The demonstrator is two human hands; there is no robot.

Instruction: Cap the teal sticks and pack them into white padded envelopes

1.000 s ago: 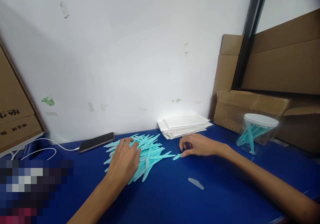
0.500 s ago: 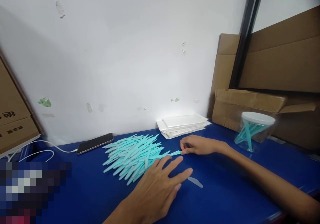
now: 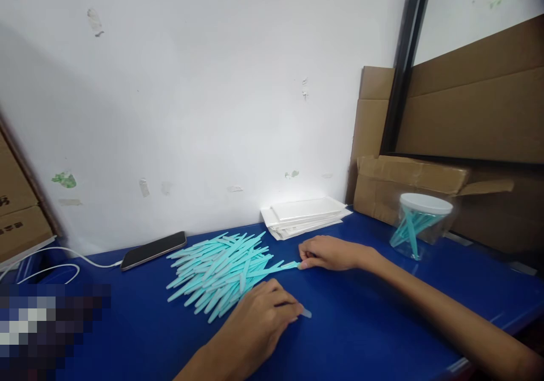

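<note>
A pile of turquoise plastic sticks (image 3: 221,270) lies on the blue table (image 3: 365,324). In front of the pile, my left hand (image 3: 270,316) has its fingers closed on a small translucent cover (image 3: 306,313), whose tip sticks out past the fingertips. My right hand (image 3: 323,253), right of the pile, pinches the end of a turquoise stick (image 3: 289,266) that reaches toward the pile. Farther right stands a clear jar (image 3: 419,228) with a white lid and several turquoise sticks inside.
White sheets or trays (image 3: 304,216) are stacked against the wall. A phone (image 3: 153,249) with a white cable lies left of the pile. Cardboard boxes (image 3: 408,185) stand behind the jar, with another (image 3: 21,216) at the far left.
My left hand was spread open beside the translucent piece lying on the table; its fingers have now closed on that piece. My right hand keeps its pinch. The view has shifted slightly.
</note>
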